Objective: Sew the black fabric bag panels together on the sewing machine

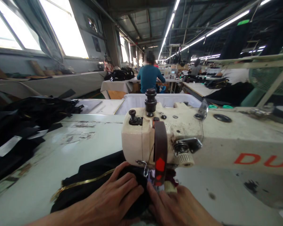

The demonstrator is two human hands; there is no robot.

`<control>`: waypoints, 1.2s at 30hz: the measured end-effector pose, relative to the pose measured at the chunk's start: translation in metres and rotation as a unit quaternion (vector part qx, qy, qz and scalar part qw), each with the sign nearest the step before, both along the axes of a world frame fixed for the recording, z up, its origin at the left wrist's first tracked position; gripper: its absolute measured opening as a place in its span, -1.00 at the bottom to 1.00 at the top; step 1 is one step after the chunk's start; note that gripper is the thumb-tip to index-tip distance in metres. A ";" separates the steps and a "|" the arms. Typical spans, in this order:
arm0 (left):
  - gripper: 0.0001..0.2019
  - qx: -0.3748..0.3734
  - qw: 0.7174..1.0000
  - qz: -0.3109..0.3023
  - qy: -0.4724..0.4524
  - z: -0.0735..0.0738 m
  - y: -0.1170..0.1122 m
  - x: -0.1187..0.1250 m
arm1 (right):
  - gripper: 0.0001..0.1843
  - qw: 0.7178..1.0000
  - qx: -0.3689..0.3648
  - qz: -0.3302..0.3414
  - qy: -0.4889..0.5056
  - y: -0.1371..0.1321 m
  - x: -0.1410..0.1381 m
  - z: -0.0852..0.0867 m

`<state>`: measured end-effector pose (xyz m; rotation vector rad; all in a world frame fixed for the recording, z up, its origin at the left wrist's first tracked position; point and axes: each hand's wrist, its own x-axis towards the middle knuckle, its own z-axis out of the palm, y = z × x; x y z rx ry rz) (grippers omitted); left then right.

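Observation:
A piece of black fabric [96, 164] with a gold zipper [91, 180] lies under the head of a cream sewing machine [135, 142]. My left hand [116, 194] rests on this fabric left of the needle area, its bent fingers closed on the cloth. Close in front of the presser foot, my right hand [171, 204] has its fingers together at the fabric's edge. The cloth between the hands is partly hidden by them. A brown strap-like piece [160, 141] with red marks hangs down the machine's front and covers part of the needle area.
Dark garment pieces [16, 122] are heaped at the left of the worn table [80, 138]. Behind the machine stands a white plastic bin [132, 99]. Farther off, a person in a teal top [148, 77] sits at another workstation. A fan [264, 78] is at right.

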<state>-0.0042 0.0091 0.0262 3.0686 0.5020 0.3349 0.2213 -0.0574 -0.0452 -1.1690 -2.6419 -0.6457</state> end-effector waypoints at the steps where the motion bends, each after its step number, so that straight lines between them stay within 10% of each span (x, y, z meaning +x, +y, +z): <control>1: -0.65 0.003 1.000 0.000 0.003 0.000 0.000 0.000 | -0.70 1.000 0.005 0.003 0.003 0.000 0.000 0.000; 36: -0.57 -0.013 0.999 0.037 0.030 0.006 -0.001 0.002 | -0.62 0.999 0.032 0.001 -0.012 0.003 -0.001 -0.012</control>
